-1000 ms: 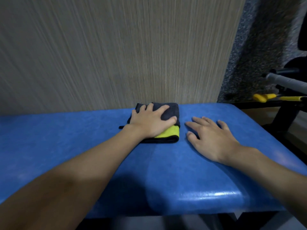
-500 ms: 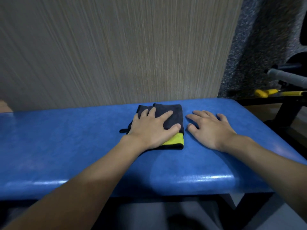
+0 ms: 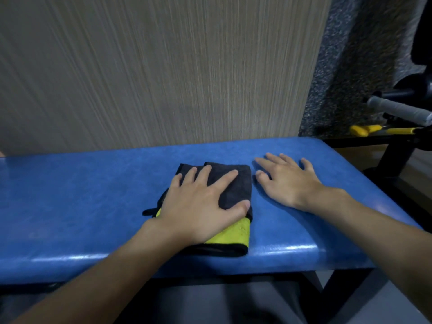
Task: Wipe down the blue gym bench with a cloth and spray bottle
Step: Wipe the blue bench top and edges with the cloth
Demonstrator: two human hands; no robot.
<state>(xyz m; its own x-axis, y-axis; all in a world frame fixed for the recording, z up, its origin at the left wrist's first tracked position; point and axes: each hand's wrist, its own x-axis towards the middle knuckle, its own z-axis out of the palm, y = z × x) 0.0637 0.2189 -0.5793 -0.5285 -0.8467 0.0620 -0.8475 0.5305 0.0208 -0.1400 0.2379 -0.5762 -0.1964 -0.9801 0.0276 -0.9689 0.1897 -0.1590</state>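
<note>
the left hand [image 3: 198,206] lies flat on the folded cloth [image 3: 233,190], fingers straight and spread, pressing it down rather than gripping it. the cloth is dark grey with a yellow face showing at its near end. it sits on the blue bench [image 3: 81,195] a little right of the middle, its near edge close to the front lip of the pad. the right hand [image 3: 287,181] rests just beside it, palm down on the bare vinyl, fingers straight, holding nothing. no spray bottle is in sight from here.

this looks like the wiping stroke itself. to do it well i'd keep the palm's weight even across the whole fold, so the cloth slides as one pad and doesn't bunch under the thumb. long overlapping passes along the bench would suit, and the rolled front edge, where the light glints, wants a pass of its own. the right hand serves as a brace, but it should lift clear when the cloth heads that way. the long stretch to the left likely needs covering too.
</note>
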